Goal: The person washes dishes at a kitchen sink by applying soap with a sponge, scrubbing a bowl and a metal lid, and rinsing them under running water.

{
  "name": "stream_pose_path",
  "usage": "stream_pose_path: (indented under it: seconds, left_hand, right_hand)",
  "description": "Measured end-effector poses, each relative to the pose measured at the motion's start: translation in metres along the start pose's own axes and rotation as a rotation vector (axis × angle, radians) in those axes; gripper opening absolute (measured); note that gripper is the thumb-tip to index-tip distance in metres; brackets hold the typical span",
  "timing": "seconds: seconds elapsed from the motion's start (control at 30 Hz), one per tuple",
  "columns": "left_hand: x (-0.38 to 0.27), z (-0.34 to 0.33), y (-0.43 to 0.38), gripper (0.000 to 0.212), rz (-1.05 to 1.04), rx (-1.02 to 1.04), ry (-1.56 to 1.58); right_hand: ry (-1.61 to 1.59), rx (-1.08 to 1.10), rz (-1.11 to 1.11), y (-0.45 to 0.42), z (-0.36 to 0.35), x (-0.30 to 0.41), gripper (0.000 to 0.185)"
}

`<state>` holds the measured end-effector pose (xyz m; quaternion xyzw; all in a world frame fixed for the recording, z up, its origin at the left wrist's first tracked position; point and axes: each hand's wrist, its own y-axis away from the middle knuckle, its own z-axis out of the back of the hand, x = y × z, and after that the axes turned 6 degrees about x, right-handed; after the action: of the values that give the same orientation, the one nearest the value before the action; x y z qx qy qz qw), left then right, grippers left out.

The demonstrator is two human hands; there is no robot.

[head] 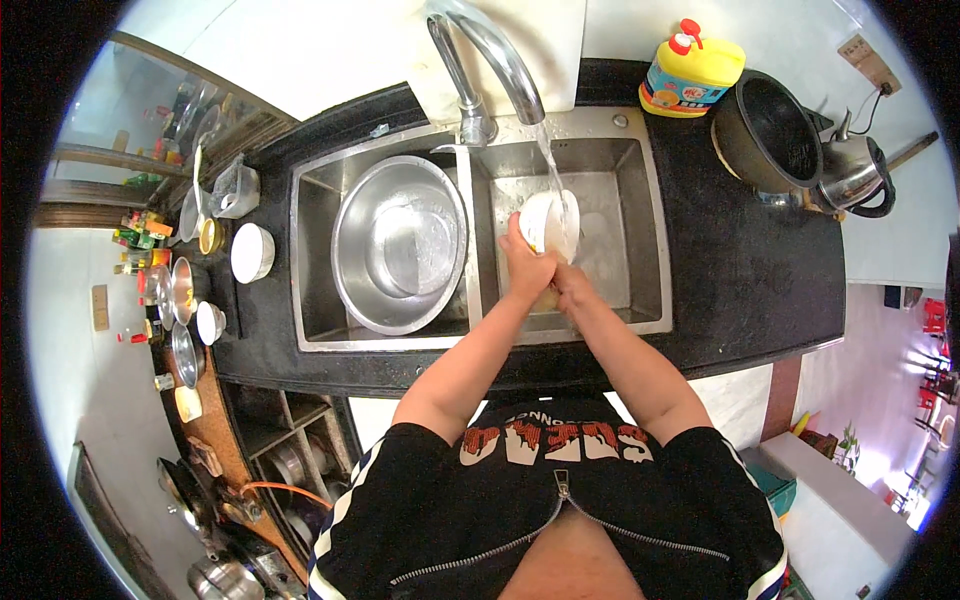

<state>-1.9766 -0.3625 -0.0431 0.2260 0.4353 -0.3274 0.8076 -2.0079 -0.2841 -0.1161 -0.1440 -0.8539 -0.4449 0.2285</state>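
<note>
A white bowl [534,215] is tilted on its side over the right sink basin [645,247], its opening turned to the right. Water [550,154] runs from the chrome faucet [517,71] onto it. My left hand [527,262] grips the near left side of the bowl, thumb along its outer wall. Close against it, my right hand [571,285] is at the bowl's near end. Its fingers are mostly hidden, so whether it holds the bowl is not clear. In the left basin [315,315] leans a large stainless steel basin [349,247].
White bowls [252,253] [211,323] stand on the black counter [750,300] at left, near seasoning bottles [139,240]. To the right are a yellow detergent jug [697,67], a dark pot [772,135] and a metal kettle [851,176]. Pans [187,495] lie at lower left.
</note>
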Motion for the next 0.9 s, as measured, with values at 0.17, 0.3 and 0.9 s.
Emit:
stream_pose_path:
  seconds: [0.17,0.3,0.9]
  left_hand:
    - [-0.022,0.041,-0.015,0.083,0.429,0.474,0.55]
    - [-0.018,0.024,-0.016,0.087,0.359,0.193,0.26]
    - [0.018,-0.011,-0.006,0.083,-0.04,-0.095,-0.062]
  right_hand:
    - [1.381,-0.355,0.24,0.025,0.011,0.052,0.052]
    - [0.991,-0.219,0.374,0.013,0.011,0.043,0.051]
    - [-0.09,-0.137,0.049,-0.006,-0.001,0.002,0.02]
